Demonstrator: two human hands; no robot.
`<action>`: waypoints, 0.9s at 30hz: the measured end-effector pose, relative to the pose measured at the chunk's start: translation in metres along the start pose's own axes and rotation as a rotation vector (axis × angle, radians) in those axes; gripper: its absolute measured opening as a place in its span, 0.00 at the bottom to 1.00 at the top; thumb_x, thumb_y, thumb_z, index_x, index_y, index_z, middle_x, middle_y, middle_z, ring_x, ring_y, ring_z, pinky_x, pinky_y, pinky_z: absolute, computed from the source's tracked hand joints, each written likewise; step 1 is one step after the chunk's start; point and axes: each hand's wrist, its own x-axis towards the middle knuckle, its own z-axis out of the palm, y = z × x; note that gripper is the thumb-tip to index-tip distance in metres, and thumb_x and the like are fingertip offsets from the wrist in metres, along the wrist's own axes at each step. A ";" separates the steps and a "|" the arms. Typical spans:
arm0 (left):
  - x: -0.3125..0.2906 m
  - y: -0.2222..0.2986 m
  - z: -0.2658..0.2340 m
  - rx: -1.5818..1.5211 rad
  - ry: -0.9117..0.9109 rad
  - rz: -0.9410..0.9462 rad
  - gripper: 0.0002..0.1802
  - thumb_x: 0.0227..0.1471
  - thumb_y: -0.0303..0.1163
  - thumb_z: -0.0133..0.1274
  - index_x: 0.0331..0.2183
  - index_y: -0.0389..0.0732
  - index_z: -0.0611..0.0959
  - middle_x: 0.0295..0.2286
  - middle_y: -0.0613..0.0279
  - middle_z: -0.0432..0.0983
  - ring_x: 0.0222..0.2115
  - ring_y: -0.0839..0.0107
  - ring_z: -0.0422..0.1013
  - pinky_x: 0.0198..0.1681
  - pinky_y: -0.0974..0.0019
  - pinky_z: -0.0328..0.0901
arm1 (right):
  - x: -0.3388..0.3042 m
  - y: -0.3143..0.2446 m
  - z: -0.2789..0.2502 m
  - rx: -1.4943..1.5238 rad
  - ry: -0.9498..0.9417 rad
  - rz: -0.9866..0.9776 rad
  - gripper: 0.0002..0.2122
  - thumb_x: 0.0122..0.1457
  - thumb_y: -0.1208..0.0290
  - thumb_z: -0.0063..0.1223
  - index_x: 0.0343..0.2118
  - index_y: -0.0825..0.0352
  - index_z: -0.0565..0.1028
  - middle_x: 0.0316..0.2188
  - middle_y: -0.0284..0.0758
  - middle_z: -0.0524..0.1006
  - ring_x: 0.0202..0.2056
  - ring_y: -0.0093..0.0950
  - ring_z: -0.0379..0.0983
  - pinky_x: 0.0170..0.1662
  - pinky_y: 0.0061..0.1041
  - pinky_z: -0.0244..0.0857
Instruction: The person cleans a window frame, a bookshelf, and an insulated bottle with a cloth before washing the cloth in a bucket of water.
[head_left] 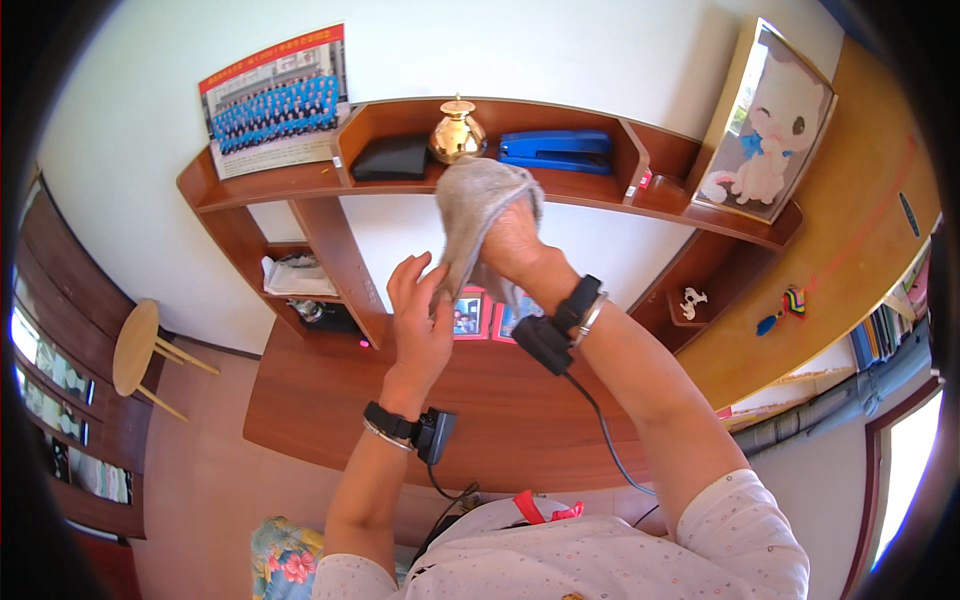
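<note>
Grey cloth (468,205) is draped over the right hand (515,245), in front of the middle of the upper shelf. Beneath both hands spreads a brown wooden desk (310,405), with a matching shelf unit (400,188) along its back. At the unit's right end a framed picture of a white cat (770,135) leans against the wall; at its left end stands a group photograph (275,112). The right hand's fingers are hidden under the fabric, so I cannot tell whether they are clenched or flat. The left hand (415,315) is raised beside the cloth's hanging edge, its fingers loosely spread and released; the thumb and index finger seem to brush that edge, though the overlap makes contact hard to judge. On the upper shelf, a blue stapler (555,148) lies right of a shiny gold lidded pot (458,137), just behind the cloth. Lower right sits a small white figurine (691,303).
</note>
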 end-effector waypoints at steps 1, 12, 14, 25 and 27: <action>-0.001 -0.001 0.001 -0.019 0.003 -0.013 0.19 0.45 0.19 0.49 0.43 0.35 0.76 0.50 0.53 0.64 0.54 0.54 0.57 0.57 0.57 0.52 | -0.001 0.001 0.009 0.051 0.071 0.004 0.08 0.41 0.74 0.54 0.28 0.63 0.76 0.32 0.43 0.75 0.37 0.42 0.71 0.41 0.37 0.65; 0.012 0.013 0.011 -0.046 -0.080 0.023 0.19 0.46 0.18 0.48 0.43 0.35 0.75 0.50 0.52 0.63 0.55 0.52 0.53 0.57 0.55 0.53 | -0.023 0.038 -0.031 0.123 0.159 -0.045 0.08 0.37 0.73 0.56 0.25 0.65 0.74 0.25 0.41 0.74 0.31 0.41 0.71 0.34 0.37 0.64; 0.010 0.009 0.014 -0.069 -0.076 0.024 0.19 0.46 0.17 0.48 0.43 0.35 0.75 0.50 0.52 0.63 0.55 0.52 0.53 0.57 0.55 0.53 | -0.035 0.047 -0.047 0.195 0.117 0.026 0.09 0.36 0.73 0.56 0.25 0.65 0.73 0.26 0.41 0.74 0.32 0.41 0.70 0.34 0.38 0.64; 0.000 0.011 -0.002 -0.058 -0.050 0.018 0.18 0.45 0.17 0.48 0.42 0.36 0.76 0.49 0.53 0.64 0.55 0.52 0.54 0.56 0.55 0.53 | -0.028 0.019 -0.052 -0.489 -0.291 0.194 0.13 0.39 0.70 0.58 0.31 0.62 0.75 0.34 0.42 0.74 0.40 0.41 0.70 0.43 0.37 0.61; -0.003 0.010 0.000 -0.051 -0.047 0.022 0.18 0.44 0.17 0.48 0.41 0.36 0.77 0.49 0.52 0.65 0.54 0.51 0.56 0.57 0.54 0.53 | -0.016 0.008 -0.047 -0.436 -0.280 0.196 0.12 0.38 0.70 0.58 0.30 0.62 0.75 0.32 0.41 0.74 0.38 0.42 0.70 0.41 0.39 0.61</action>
